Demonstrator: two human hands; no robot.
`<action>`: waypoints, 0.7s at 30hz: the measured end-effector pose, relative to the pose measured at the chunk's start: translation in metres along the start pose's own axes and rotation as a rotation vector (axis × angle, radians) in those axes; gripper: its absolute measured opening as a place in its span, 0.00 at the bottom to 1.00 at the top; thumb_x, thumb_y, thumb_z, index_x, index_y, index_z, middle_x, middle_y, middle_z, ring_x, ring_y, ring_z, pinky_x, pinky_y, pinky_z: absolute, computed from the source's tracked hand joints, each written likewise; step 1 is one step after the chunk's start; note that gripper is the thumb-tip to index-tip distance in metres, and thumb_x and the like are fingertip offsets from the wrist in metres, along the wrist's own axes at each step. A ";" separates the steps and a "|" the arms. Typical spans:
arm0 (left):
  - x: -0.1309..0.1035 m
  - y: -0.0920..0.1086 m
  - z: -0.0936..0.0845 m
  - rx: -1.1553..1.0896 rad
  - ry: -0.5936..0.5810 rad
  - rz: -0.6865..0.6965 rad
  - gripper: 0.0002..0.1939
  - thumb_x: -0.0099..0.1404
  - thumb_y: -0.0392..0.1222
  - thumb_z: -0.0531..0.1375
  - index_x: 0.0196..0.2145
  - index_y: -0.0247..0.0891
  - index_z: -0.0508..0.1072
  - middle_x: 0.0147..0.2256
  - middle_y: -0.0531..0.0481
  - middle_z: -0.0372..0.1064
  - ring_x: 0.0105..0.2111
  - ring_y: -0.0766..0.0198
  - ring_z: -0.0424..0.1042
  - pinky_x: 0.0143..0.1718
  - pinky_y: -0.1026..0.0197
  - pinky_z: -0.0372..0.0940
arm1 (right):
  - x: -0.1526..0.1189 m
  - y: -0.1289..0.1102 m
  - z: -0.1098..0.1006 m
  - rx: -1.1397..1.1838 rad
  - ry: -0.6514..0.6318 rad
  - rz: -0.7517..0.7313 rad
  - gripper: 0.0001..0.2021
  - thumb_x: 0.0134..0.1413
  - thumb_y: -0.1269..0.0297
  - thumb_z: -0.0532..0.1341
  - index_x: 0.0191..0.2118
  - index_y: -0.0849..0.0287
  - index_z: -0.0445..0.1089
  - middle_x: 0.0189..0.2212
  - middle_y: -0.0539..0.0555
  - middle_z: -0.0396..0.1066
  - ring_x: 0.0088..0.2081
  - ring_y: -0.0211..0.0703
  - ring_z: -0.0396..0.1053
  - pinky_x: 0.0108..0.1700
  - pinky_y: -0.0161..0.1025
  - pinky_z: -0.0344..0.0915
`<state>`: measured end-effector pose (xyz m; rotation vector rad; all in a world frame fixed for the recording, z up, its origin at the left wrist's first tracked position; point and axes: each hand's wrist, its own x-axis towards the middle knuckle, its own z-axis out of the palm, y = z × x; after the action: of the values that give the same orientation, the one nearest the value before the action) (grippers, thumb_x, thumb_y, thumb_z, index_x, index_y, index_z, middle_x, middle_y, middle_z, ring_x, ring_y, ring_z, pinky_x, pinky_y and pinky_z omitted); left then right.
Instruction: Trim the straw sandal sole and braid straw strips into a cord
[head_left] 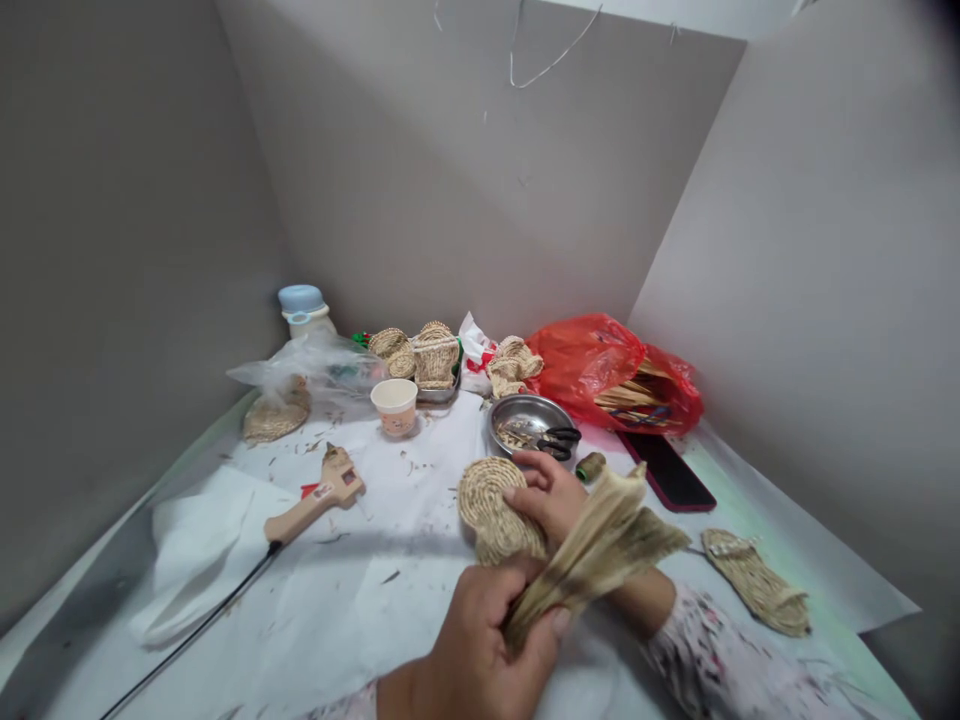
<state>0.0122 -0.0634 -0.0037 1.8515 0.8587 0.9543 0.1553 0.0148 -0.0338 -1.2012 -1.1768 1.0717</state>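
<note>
My left hand (487,630), at the front centre, is closed around the narrow end of a dry, fibrous husk bundle (600,550) that fans out to the right. Just beyond it, my right hand (551,495) holds a coiled woven piece (487,490), its fingers on the right edge of the round part. The coil's lower part reaches down toward my left hand. My right forearm passes behind the husk.
A glue gun (319,497) with a black cord lies left. Behind are a paper cup (395,407), a metal bowl (506,412) with scissors (559,443), and a red bag (585,360). A phone (667,470), thread spool (590,467) and woven sole shape (757,585) lie right.
</note>
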 end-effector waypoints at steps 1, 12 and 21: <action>0.000 0.002 0.000 0.019 0.017 0.000 0.09 0.61 0.45 0.56 0.27 0.41 0.70 0.20 0.51 0.61 0.21 0.63 0.59 0.26 0.59 0.52 | 0.005 -0.003 0.008 0.053 -0.017 0.089 0.21 0.38 0.62 0.67 0.43 0.56 0.68 0.26 0.49 0.68 0.27 0.43 0.69 0.31 0.42 0.67; 0.005 -0.007 0.001 -0.126 -0.012 -0.080 0.10 0.63 0.47 0.55 0.30 0.39 0.69 0.19 0.54 0.61 0.19 0.67 0.58 0.23 0.63 0.52 | 0.007 0.000 0.028 -0.185 0.005 -0.227 0.15 0.46 0.67 0.62 0.43 0.54 0.71 0.43 0.55 0.70 0.43 0.47 0.69 0.48 0.47 0.66; 0.017 -0.013 0.007 -0.330 0.017 -0.367 0.12 0.62 0.50 0.57 0.34 0.37 0.68 0.22 0.55 0.60 0.22 0.67 0.62 0.23 0.65 0.57 | -0.029 -0.015 -0.030 0.361 0.031 -0.026 0.11 0.53 0.57 0.58 0.37 0.57 0.71 0.26 0.50 0.68 0.25 0.39 0.64 0.27 0.36 0.62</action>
<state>0.0239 -0.0462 -0.0133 1.3500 0.9479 0.8219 0.1825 -0.0180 -0.0209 -0.9143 -0.9242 1.1826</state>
